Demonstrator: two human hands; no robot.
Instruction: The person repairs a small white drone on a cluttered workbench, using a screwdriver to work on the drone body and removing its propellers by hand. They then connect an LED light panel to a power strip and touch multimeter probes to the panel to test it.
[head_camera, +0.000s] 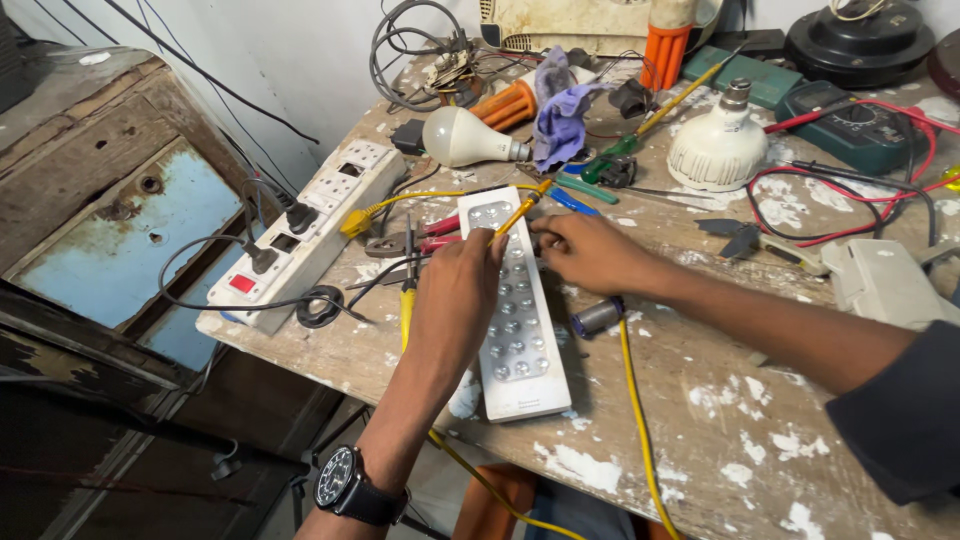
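Note:
A long white LED panel (520, 350) with rows of small lamps lies on the paint-spattered wooden bench (700, 400). My left hand (458, 292), a black watch on its wrist, lies over the panel's left side and pinches a thin yellow probe (520, 212) whose tip points at the panel's far end. My right hand (590, 252) comes from the right in a dark sleeve, its fingers curled against the panel's upper right edge. What it grips is hidden. A yellow lead (640, 420) and a small grey cylinder (597, 317) lie under that wrist.
A white power strip (300, 245) with plugs sits at the left edge. Beyond the hands lie a white bulb (462, 136), a large lamp head (718, 148), a purple cloth (560, 110), a green multimeter (855, 128) with red leads, screwdrivers and tangled wires.

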